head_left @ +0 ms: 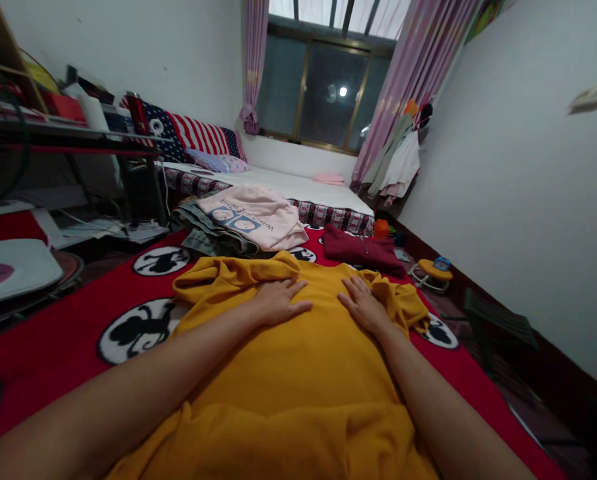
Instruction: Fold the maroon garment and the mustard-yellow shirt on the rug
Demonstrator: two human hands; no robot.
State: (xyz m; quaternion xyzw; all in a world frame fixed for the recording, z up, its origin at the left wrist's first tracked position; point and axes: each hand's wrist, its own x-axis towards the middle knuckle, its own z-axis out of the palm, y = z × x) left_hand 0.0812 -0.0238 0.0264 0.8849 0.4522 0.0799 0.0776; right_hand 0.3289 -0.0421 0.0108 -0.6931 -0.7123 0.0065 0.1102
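Observation:
A mustard-yellow long-sleeved top (323, 360) lies spread out on a red blanket (78, 320) with black-and-white round prints. My left hand (278, 301) rests flat on its upper left part, fingers apart. On the upper right part, my right hand (364, 303) also lies flat with its fingers stretched out. Both sleeves are bunched at the sides, beyond my hands. The lower part of the top is rumpled close to me. Past the top, a folded pink sweatshirt (263, 213) with printed lettering sits on other folded clothes (213, 230), and a folded dark red garment (363, 250) lies to the right.
Beyond the blanket stands a bed (278, 179) under a window. A cluttered desk (78, 133) and a white-seated chair (18, 270) are at the left. On the right floor are a yellow stool (433, 269) and a dark green folding stool (498, 320). Clothes (398, 160) hang by the curtain.

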